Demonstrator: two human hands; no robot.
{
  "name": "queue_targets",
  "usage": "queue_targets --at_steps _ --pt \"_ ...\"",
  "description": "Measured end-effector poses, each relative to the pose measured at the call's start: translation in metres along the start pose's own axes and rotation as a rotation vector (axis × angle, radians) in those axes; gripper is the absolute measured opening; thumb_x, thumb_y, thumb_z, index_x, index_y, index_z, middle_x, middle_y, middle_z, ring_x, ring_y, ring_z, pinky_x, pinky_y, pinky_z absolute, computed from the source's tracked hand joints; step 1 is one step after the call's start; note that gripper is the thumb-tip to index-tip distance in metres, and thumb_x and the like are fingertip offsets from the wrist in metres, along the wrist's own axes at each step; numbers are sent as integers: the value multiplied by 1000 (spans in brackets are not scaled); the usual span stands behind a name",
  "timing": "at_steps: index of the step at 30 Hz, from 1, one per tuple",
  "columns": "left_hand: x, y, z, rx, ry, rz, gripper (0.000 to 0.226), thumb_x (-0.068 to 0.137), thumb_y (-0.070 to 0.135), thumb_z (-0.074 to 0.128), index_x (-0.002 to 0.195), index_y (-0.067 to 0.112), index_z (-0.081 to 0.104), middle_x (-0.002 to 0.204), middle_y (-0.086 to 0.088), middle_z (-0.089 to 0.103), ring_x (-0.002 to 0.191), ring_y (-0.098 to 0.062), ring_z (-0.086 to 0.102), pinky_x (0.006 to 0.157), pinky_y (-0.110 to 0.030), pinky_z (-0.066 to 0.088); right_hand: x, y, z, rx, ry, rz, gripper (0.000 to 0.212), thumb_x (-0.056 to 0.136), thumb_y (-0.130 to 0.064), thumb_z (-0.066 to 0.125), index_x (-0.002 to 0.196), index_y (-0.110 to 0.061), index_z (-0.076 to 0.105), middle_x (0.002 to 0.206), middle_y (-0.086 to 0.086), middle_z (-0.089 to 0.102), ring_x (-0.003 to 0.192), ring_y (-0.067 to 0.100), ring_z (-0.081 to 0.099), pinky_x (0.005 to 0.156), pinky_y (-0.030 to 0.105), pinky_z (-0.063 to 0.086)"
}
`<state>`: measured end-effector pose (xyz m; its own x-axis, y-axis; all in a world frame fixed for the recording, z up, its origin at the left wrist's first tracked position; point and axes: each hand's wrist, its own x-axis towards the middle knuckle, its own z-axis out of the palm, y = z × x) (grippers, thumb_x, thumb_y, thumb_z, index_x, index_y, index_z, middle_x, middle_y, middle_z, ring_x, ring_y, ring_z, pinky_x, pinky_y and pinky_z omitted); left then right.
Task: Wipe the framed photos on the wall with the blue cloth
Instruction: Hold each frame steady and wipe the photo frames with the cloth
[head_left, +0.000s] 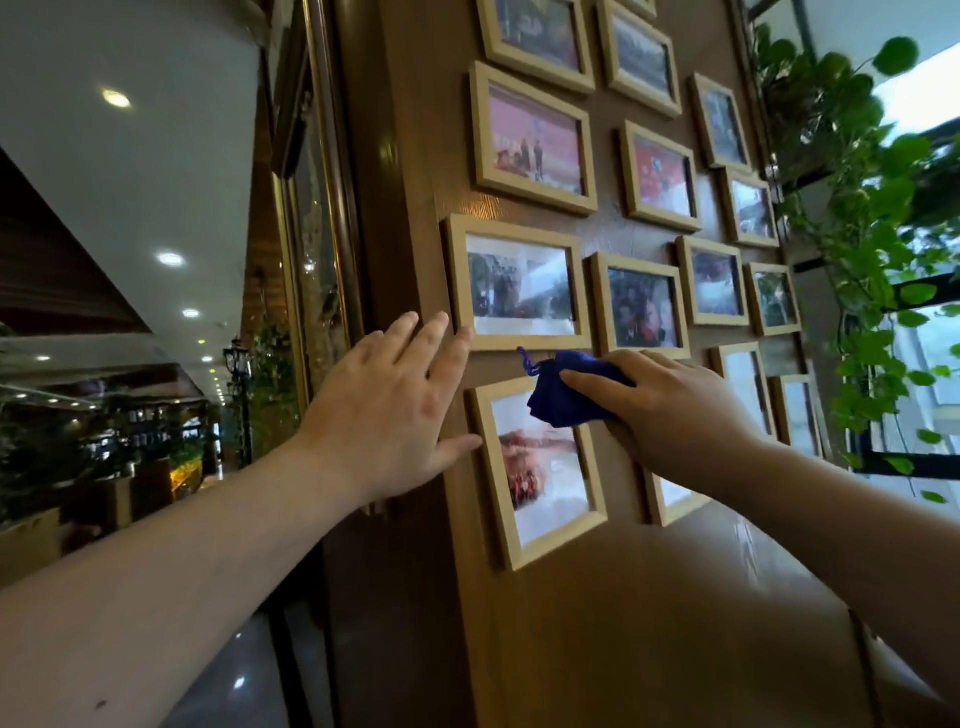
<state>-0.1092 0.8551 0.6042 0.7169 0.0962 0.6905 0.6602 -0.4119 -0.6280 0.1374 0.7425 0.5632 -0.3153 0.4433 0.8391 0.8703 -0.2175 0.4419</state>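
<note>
A: Right hand (670, 410) is pressing the blue cloth (566, 387) against the wall panel (623, 597). The fingers are lying curled over the bunched cloth, holding it down rather than pinching it; a loose corner is sticking out above the fingertips.

B: And where is the cloth sitting?

A: It is overlapping the upper right corner of the portrait frame (540, 473) below the hand, just under the landscape frame (517, 283) and the dark photo frame (641, 306). A flat palm is likely spreading pressure for the wipe.

B: Left hand (395, 410)?

A: It is lying open and flat on the panel, fingers spread and gripping nothing. The thumb is touching the portrait frame's left edge; the fingertips are reaching the landscape frame's lower left corner. Probably it is bracing the body and steadying the frames so they are not swinging.

B: Other frames?

A: Many more are hanging above and beyond the right hand, with a leafy vine (872, 208) past them.
</note>
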Motion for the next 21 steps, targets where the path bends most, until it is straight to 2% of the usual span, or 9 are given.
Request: queue_targets --at_steps 5,10,12,15,21 --pt "52 -25 38 14 50 0 95 81 74 37 149 12 18 153 -20 34 140 -39 31 109 -53 35 50 30 38 -56 49 -4 56 80 -14 69 131 -18 47 105 14 62 80 30 61 51 37 52" --pt "96 -34 63 53 97 -41 100 80 78 27 152 14 0 161 -17 15 147 -37 10 117 -53 20 97 64 71 -70 148 18 51 83 -17 65 131 -19 47 102 14 62 80 31 61 50 32 47" --pt "114 -33 70 77 108 -86 103 79 81 27 151 14 -6 162 -16 7 148 -37 2 118 -53 16 114 78 84 -75 195 27 51 85 -19 63 133 -19 46 105 14 61 82 31 60 53 31 44" --pt "137 -29 83 87 115 -155 108 76 85 27 151 14 -5 162 -15 5 147 -38 -1 117 -55 14 137 93 105 -40 224 38 54 86 -20 62 135 -21 41 112 14 59 90 33 58 59 39 50" --pt "158 -24 118 82 54 -296 117 67 93 19 152 15 -1 162 -16 5 147 -38 -5 116 -61 15 174 102 138 -50 258 33 77 81 -29 67 144 -26 23 130 16 44 110 32 48 76 43 48"
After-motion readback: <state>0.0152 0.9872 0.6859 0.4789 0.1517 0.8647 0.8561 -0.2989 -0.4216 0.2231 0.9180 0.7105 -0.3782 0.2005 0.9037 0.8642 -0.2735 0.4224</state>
